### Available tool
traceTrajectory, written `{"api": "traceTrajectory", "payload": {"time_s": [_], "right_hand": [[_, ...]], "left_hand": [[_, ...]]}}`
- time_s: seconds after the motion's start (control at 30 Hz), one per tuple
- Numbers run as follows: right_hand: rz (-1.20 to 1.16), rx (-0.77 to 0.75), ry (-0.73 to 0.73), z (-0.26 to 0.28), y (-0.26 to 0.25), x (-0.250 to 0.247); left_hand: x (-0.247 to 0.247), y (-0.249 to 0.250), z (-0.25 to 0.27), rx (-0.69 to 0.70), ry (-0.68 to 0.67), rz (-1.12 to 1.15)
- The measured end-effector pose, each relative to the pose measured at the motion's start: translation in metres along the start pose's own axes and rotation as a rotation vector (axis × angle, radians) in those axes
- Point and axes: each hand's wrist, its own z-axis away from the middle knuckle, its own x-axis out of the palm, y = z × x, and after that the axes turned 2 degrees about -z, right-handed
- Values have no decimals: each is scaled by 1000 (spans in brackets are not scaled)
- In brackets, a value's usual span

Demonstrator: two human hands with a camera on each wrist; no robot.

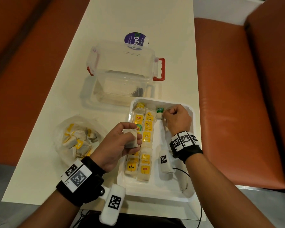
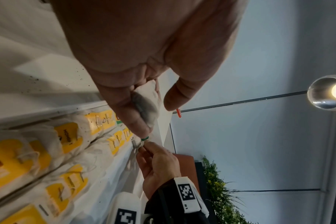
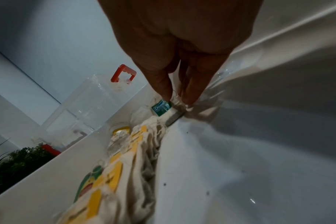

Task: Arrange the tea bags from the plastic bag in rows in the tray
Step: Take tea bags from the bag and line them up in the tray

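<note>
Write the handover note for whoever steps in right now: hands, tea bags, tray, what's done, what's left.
Left hand: holds a plain tea bag above the tray's left rows.
Right hand: pinches the green-tagged tea bag at the far end of the white tray.
Done: two rows of yellow-tagged bags fill the tray's left side.
Left: finish setting the green one to start a third row, place the held bag, then empty the plastic bag left of the tray.

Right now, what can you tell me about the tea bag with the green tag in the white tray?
The green-tagged tea bag is a small whitish paper pouch with a green label reading Dilmah. It sits at the far end of the white tray, starting a third row beside two rows of mostly yellow-tagged tea bags. The right hand pinches it between the fingertips, setting it against the tray floor.
</note>
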Motion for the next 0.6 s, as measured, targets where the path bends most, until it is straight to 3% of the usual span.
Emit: {"api": "traceTrajectory", "payload": {"time_s": [0.33,0.4,0.47,0.53,0.6], "right_hand": [[-87,-15,2,21,-6,-14],[-160,-46,-79,35,-13,-20],[-234,-78,-253,52,-25,-28],[-236,-123,-453,68,-33,-36],[-179,-176,-564,75,-36,-41]], "left_hand": [[-3,0,1,58,-65,-63],[-2,0,1,86,-76,-91],[0,1,1,115,-88,-129],[1,3,1,143,-105,-171],[3,5,1,171,-117,-196]]}}
